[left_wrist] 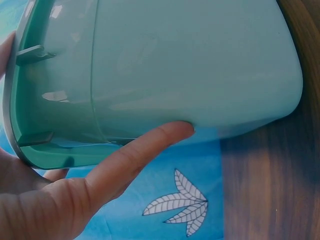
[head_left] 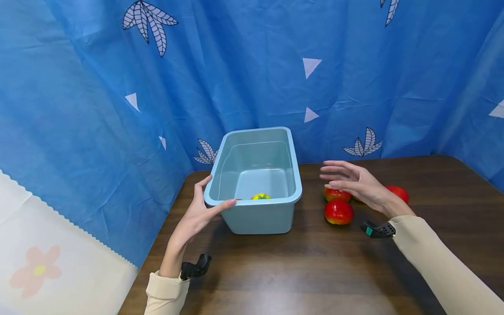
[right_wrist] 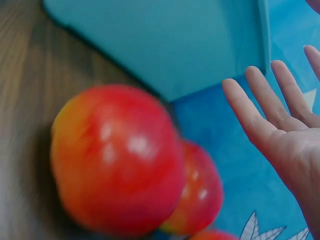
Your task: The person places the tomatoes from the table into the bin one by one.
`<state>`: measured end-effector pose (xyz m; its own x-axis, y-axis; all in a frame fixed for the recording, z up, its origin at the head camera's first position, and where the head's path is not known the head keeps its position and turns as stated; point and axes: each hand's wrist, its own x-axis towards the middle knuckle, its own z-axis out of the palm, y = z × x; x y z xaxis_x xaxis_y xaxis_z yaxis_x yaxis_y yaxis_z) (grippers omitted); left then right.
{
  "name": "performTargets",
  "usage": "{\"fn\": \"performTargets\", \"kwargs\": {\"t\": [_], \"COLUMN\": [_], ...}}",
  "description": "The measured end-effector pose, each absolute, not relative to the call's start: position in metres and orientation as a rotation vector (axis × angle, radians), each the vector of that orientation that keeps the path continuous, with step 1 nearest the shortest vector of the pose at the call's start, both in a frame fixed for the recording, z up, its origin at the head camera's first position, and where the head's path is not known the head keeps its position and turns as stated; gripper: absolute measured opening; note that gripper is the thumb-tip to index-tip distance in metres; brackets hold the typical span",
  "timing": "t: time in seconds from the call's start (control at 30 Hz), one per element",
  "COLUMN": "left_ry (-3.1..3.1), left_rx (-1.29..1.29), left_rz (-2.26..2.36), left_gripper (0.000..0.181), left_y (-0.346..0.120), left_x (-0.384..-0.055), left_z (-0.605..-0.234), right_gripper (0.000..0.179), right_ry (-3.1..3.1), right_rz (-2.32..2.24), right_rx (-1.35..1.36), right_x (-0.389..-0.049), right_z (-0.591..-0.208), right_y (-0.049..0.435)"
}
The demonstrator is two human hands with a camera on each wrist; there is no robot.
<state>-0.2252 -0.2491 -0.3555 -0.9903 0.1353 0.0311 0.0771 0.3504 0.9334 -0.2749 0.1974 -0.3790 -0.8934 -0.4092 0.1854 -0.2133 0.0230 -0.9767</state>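
Observation:
A light blue-green plastic bin [head_left: 260, 218] stands on the table, its open top toward me. My left hand [head_left: 197, 216] holds its near left corner, the thumb on the near rim and a finger [left_wrist: 150, 145] along the outer wall in the left wrist view. Inside lies a yellow fruit with a green top [head_left: 260, 196]; a sliver of red shows beside it, mostly hidden by the rim. To the right, my right hand [head_left: 364, 186] hovers with fingers extended over several red-and-yellow round fruits. The nearest red fruit [head_left: 339, 211] looms large in the right wrist view.
Another red fruit [head_left: 398, 193] sits beyond the right wrist. A brown wooden table [head_left: 283, 271] carries everything. Blue curtain [head_left: 256, 78] with leaf prints hangs close behind the bin and along the left. A pale cloth [head_left: 71, 245] lies at the lower left.

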Motion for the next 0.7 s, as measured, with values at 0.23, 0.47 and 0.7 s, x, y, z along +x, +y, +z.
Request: {"fn": "performTargets", "kwargs": {"t": [0.23,0.47,0.7], "left_ry": [2.531,2.524,2.593], "left_rx": [0.203,0.203,0.229], "left_rz": [1.756,1.749,1.674], "left_gripper": [0.106,0.107,0.107], "left_y": [-0.249,-0.250,-0.250], "left_x": [-0.225,-0.225,-0.225], "left_z": [-0.355,-0.355,-0.354], "right_gripper": [0.065,0.063,0.064], "right_ry": [2.284,2.364,2.379], "right_rz": [-1.861,-1.803,-1.722], "right_rx": [-0.584,-0.617,-0.666], "right_x": [-0.267,-0.264,-0.265], "right_z": [-0.399,-0.416,-0.428], "right_y": [0.209,0.215,0.212]}}
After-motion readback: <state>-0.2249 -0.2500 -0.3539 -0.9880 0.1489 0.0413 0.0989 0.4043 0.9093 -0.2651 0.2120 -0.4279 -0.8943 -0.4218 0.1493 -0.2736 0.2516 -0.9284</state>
